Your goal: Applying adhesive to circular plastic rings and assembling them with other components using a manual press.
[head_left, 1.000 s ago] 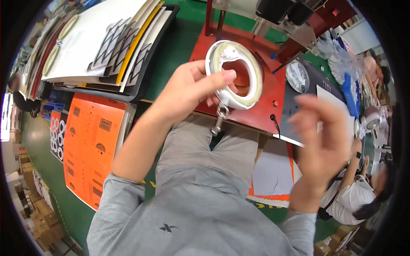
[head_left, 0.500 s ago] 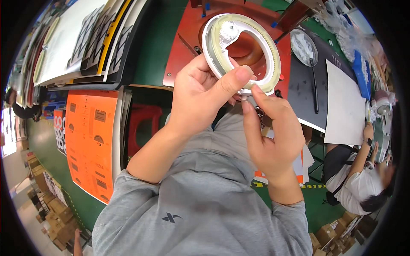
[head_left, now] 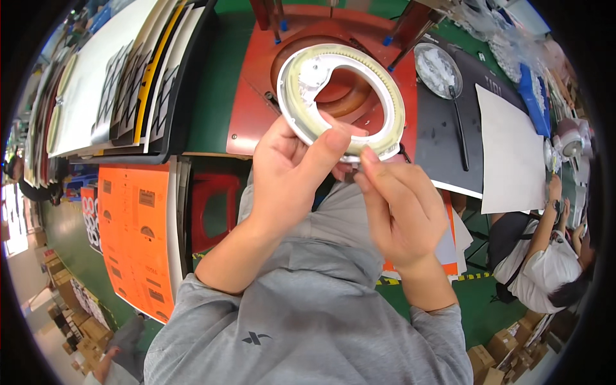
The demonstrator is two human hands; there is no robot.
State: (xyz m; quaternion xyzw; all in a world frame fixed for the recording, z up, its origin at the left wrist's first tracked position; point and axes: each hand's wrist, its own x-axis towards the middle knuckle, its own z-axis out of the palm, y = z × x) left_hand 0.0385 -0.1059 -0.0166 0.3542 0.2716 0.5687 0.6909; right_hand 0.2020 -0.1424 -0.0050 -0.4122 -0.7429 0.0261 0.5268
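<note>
A white plastic ring housing (head_left: pixel 394 109), with a pale toothed ring inside it, is held tilted over a red base plate (head_left: pixel 244 119). White grease covers what looks like a small gear (head_left: pixel 314 72) at its upper left. My left hand (head_left: pixel 285 176) grips the ring's near left edge, thumb across the top and fingers underneath. At the near right rim, my right hand (head_left: pixel 410 215) pinches the ring's edge between thumb and forefinger. Whether a small part sits between those fingertips is hidden.
A dish of white grease (head_left: pixel 433 64) and a black-handled tool (head_left: pixel 461 131) lie on the dark mat, beside a white sheet (head_left: pixel 510 157). Stacked boards (head_left: pixel 96 83) fill the left. Metal posts (head_left: pixel 410 32) rise behind the ring. Another person (head_left: pixel 545 263) works at the right.
Ring and both hands appear a little lower and further left, and the ring tilts flatter. The surroundings have shifted too, as my view turned. Both hands keep their hold.
</note>
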